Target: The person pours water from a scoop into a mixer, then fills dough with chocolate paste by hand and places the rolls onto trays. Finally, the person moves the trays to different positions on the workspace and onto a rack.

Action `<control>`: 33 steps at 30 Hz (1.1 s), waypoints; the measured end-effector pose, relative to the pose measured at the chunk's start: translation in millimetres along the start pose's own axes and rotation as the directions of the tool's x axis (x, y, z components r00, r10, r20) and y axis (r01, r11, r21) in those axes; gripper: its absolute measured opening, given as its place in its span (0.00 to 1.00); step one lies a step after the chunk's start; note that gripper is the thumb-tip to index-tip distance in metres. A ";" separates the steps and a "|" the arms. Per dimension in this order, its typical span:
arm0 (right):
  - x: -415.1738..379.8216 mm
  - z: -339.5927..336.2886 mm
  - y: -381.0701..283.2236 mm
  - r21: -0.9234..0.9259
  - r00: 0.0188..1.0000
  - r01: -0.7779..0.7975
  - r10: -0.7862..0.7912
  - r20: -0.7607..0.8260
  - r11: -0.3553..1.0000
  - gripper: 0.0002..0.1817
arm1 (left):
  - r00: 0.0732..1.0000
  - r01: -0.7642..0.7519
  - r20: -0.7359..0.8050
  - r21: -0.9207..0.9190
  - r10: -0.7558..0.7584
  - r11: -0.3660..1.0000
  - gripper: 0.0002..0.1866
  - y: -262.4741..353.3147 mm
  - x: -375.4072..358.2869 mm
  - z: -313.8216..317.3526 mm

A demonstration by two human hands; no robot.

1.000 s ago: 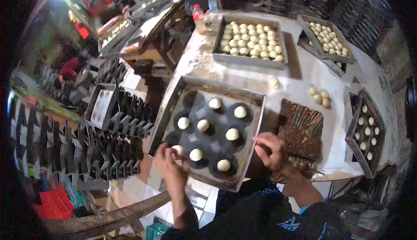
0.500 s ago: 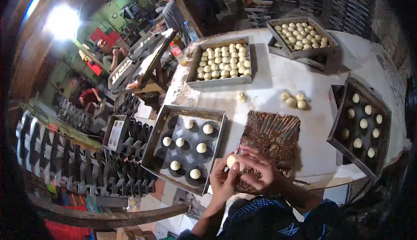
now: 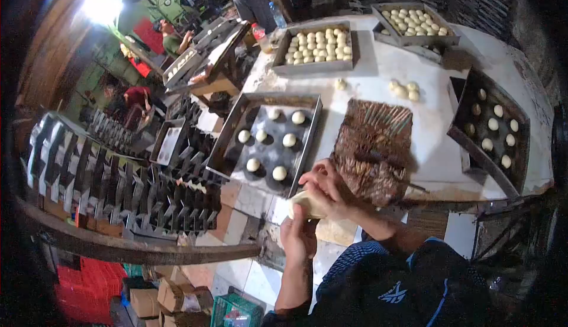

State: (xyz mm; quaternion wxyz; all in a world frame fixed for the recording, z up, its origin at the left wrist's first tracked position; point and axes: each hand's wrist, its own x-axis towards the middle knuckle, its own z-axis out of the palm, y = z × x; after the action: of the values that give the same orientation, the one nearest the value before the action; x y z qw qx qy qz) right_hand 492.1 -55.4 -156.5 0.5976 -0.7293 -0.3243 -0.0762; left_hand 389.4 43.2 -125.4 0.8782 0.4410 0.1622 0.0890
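Note:
A pale piece of dough [image 3: 309, 205], flattened and stretched, is held between my two hands near the table's front edge. My left hand [image 3: 299, 237] grips it from below, thumb pressed against its face. Over its upper side curl the fingers of my right hand [image 3: 328, 190], partly hiding it. Just beyond my hands lies a crumbly dark brown slab [image 3: 370, 149] with stick-like strips along its far end. To the left, a metal tray [image 3: 220, 156] holds several spaced dough balls [image 3: 253, 164].
Full trays of dough balls stand at the back, one centre [image 3: 313, 67] and one right [image 3: 414, 42]. Another tray [image 3: 473, 135] sits tilted at the right. Loose dough balls [image 3: 400, 90] lie mid-table. Stacked metal pans [image 3: 77, 173] and a wooden rail [image 3: 148, 253] are left.
The round dough ball in my hands is now flattened and stretched. My hands have shifted left off the brown slab, and the head view has tilted lower.

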 end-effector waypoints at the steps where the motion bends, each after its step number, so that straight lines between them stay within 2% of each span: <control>1: -9.0 8.1 -1.9 -0.027 0.994 0.072 -0.074 -0.081 0.997 0.17 | 1.000 0.010 -0.006 -0.153 -0.011 0.988 0.20 -1.0 -8.0 -9.5; 3: -34.3 23.7 -12.1 -0.117 0.985 0.068 -0.086 -0.151 0.991 0.19 | 0.998 -0.038 0.042 0.040 0.036 0.998 0.20 -37.4 -22.6 -42.9; 4: -52.3 31.0 -8.6 0.014 0.993 -0.032 0.034 -0.111 0.999 0.19 | 0.996 0.015 0.089 -0.130 -0.004 0.991 0.19 -57.5 -32.8 -32.9; 5: -66.6 29.1 -1.3 0.111 0.991 -0.102 0.111 -0.079 0.989 0.19 | 0.986 0.163 0.037 -0.049 -0.162 0.985 0.24 -64.7 -40.3 -47.0; 7: -84.3 3.1 11.9 -0.018 0.996 -0.076 0.077 0.047 0.997 0.19 | 0.950 0.310 0.146 -0.302 -0.277 0.902 0.26 -71.0 -44.9 -56.5; 8: -85.3 -24.3 4.3 -0.091 0.967 -0.167 0.181 0.178 0.982 0.19 | 0.919 0.391 0.186 -0.332 -0.347 0.858 0.27 -82.5 -44.4 -69.9; 9: -100.8 -38.7 37.6 -0.185 0.953 -0.263 0.285 0.107 0.947 0.16 | 0.916 0.399 0.182 -0.352 -0.356 0.847 0.27 -79.1 -48.9 -68.5; 10: -113.4 -62.6 60.2 -0.333 0.890 -0.437 0.455 -0.026 0.836 0.12 | 0.918 0.390 0.216 -0.345 -0.332 0.854 0.28 -70.1 -51.0 -61.7; 11: -124.6 -100.2 88.0 -0.536 0.863 -0.441 0.505 -0.032 0.720 0.11 | 0.919 0.379 0.248 -0.338 -0.307 0.861 0.28 -64.5 -50.8 -59.3; 12: -121.4 -124.1 65.4 -0.651 0.845 -0.469 0.518 -0.134 0.597 0.15 | 0.940 0.322 0.209 -0.282 -0.270 0.904 0.29 -64.2 -47.4 -64.0; 13: -150.7 -152.9 111.7 -0.802 0.948 -0.269 0.295 -0.123 0.532 0.17 | 0.952 0.270 0.219 -0.265 -0.215 0.926 0.30 -57.3 -42.3 -59.6; 15: -171.3 -179.2 148.0 -0.788 0.907 -0.318 0.412 -0.090 0.528 0.19 | 0.970 0.206 0.183 -0.261 -0.161 0.943 0.30 -53.7 -28.2 -60.0; 16: -169.1 -181.9 149.2 -0.785 0.907 -0.321 0.411 -0.094 0.530 0.19 | 0.971 0.190 0.202 -0.315 -0.130 0.930 0.26 -52.8 -19.4 -60.2; 18: -163.4 -184.6 156.1 -0.818 0.972 -0.087 0.228 0.055 0.568 0.14 | 0.976 0.177 0.179 -0.311 -0.125 0.934 0.27 -50.5 -5.3 -56.3; 19: -155.1 -182.6 153.5 -0.812 0.972 -0.101 0.230 0.043 0.575 0.14 | 0.976 0.187 0.167 -0.311 -0.140 0.932 0.28 -48.1 0.9 -52.7; 21: -134.1 -177.1 140.6 -0.791 0.993 0.050 0.056 0.106 0.610 0.13 | 0.984 0.154 0.135 -0.311 -0.116 0.938 0.29 -53.6 16.9 -49.0; 22: -126.4 -179.0 136.6 -0.822 0.982 0.101 0.074 0.171 0.561 0.11 | 0.987 0.138 0.119 -0.288 -0.107 0.948 0.30 -55.3 23.8 -43.8; 23: -120.7 -181.9 135.8 -0.816 0.985 0.083 0.078 0.155 0.573 0.11 | 0.990 0.120 0.105 -0.262 -0.096 0.957 0.30 -55.5 31.5 -38.7; 26: -86.7 -196.2 123.5 -0.695 0.977 -0.107 0.205 0.060 0.711 0.06 | 0.987 0.093 0.145 -0.194 -0.065 0.977 0.30 -60.2 53.7 -27.1; 27: -75.8 -197.7 132.7 -0.691 0.976 -0.111 0.211 0.062 0.714 0.06 | 0.988 0.096 0.138 -0.191 -0.070 0.977 0.30 -62.3 60.1 -20.8; 29: -62.9 -200.2 162.0 -0.574 0.978 0.039 0.086 0.190 0.818 0.09 | 0.995 0.089 0.062 -0.142 -0.081 0.986 0.30 -66.6 71.5 -8.2; 30: -64.0 -195.8 190.3 -0.589 0.896 -0.020 0.276 0.348 0.808 0.06 | 0.994 0.083 0.077 -0.125 -0.074 0.989 0.30 -69.3 76.6 -1.5; 31: -54.4 -197.4 185.6 -0.582 0.892 -0.023 0.280 0.355 0.813 0.06 | 0.995 0.086 0.065 -0.123 -0.078 0.989 0.30 -71.3 79.2 2.6; 33: -27.6 -199.2 165.5 -0.750 0.769 -0.062 0.510 0.384 0.658 0.07 | 0.995 0.078 0.073 -0.096 -0.071 0.992 0.30 -74.8 83.6 7.9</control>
State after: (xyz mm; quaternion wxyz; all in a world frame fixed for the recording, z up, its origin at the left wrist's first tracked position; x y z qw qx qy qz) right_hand 619.1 -261.9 -251.7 0.1552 -0.9306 -0.3063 0.1270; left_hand 471.1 17.9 -198.4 0.9068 0.3935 0.1433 0.0488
